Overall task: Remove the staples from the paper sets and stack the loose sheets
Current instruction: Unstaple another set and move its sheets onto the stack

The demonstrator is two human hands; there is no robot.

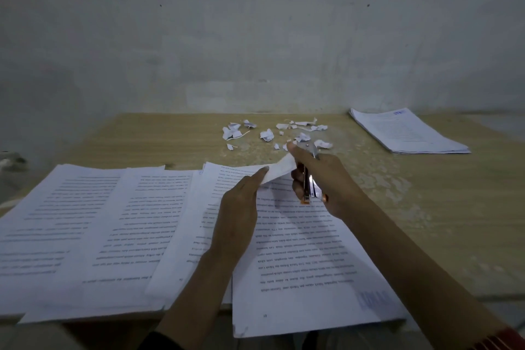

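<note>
Most of the near wooden surface (397, 207) is covered with paper. Loose sheets (85, 236) fan out at the left, overlapping, probably the place for pages already freed. A set (306, 264) lies just right of them and partly over them, print upside down to the person, so its stapled far corner falls between both hands. A neat stack (406, 132) sits well apart at the far right, likely kept clear of the work so it stays square.

The left hand (238, 213) reaches across the set and pinches that far corner (279, 169), lifting it off the page, seemingly to expose the staple. The right hand (326, 179) is wrapped round a metal tool (308, 190) with orange tips, held upright just beside the raised corner. Whether the tool touches the staple cannot be told, and the staple itself is too small to see.

Torn scraps (267, 134) lie scattered beyond the hands, apparently corner bits from pulled staples.
</note>
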